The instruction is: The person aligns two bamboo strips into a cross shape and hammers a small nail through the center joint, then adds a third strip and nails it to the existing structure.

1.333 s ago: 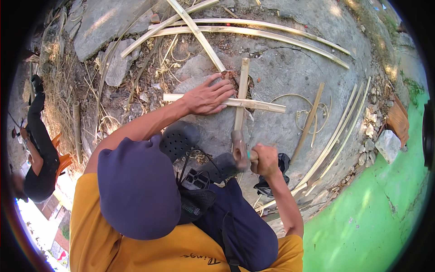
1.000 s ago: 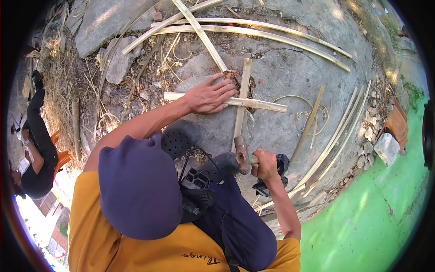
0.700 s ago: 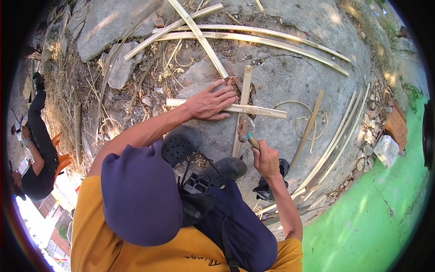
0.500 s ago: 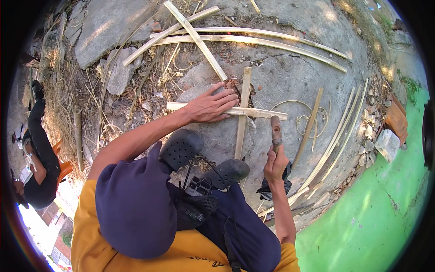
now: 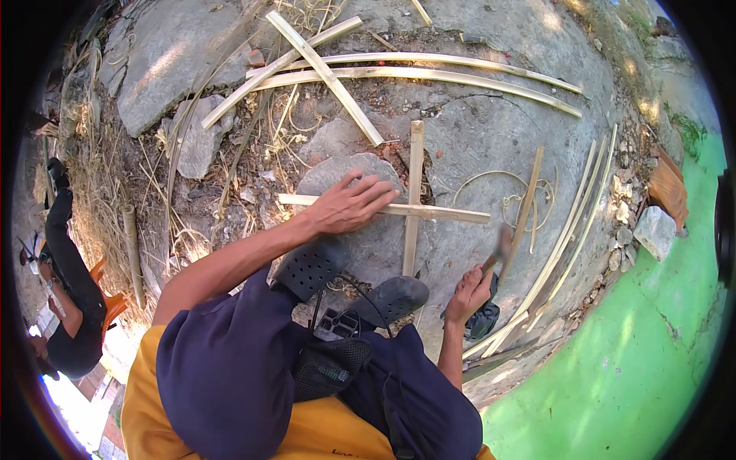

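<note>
My left hand [image 5: 349, 205] rests palm down across a pale bamboo strip [image 5: 452, 213], fingers stretched out; its thumb is partly hidden. That strip lies crosswise over another bamboo strip [image 5: 415, 153], making a cross on the ground. A flat grey stone [image 5: 326, 175] shows beside the left fingers. To the right of the cross, my right hand [image 5: 469, 295] is closed round the wooden handle of a hammer [image 5: 502, 244]. The hammer's head is raised, blurred by motion, and apart from the strips.
Two crossed strips [image 5: 326, 73] and two long curved strips [image 5: 460, 80] lie at the far side. Several thin strips [image 5: 575, 222] run along the right. A black plastic bag [image 5: 483, 316] is behind my right hand. Another person [image 5: 69, 291] is at the far left.
My right hand has swung the hammer down and to the right, away from the strip's end. My left hand stays on the strip. The whole view has shifted slightly.
</note>
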`<action>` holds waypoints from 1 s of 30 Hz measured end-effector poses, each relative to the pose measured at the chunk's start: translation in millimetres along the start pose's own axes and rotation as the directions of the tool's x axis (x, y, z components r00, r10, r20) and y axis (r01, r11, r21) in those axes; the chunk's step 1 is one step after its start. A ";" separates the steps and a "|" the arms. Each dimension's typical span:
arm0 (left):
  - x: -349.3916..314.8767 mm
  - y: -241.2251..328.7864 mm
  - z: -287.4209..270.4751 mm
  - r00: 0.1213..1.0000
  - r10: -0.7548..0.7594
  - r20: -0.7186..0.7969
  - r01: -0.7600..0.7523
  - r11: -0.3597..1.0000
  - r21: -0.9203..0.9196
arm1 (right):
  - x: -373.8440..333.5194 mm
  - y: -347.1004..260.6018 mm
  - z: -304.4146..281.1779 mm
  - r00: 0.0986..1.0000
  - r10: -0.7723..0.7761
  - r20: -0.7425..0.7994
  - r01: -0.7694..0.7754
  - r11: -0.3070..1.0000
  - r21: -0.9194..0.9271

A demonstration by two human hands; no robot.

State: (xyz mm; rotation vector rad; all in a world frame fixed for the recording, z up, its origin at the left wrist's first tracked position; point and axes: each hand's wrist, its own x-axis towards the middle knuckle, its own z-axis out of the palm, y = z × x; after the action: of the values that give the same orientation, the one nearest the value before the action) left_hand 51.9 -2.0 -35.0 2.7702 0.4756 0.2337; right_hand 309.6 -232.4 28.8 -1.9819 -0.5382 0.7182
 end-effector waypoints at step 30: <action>8.5 4.4 -134.5 0.837 0.057 0.545 0.502 -0.480 -0.720 | 8.4 1.5 35.7 0.997 0.063 -0.040 -0.065 0.997 -0.047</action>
State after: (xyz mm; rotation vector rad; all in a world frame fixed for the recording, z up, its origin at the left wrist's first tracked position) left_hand 32.6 35.1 93.2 0.6348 0.4294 -0.0470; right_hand 291.8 -205.7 11.0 -2.0611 -0.4749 0.7109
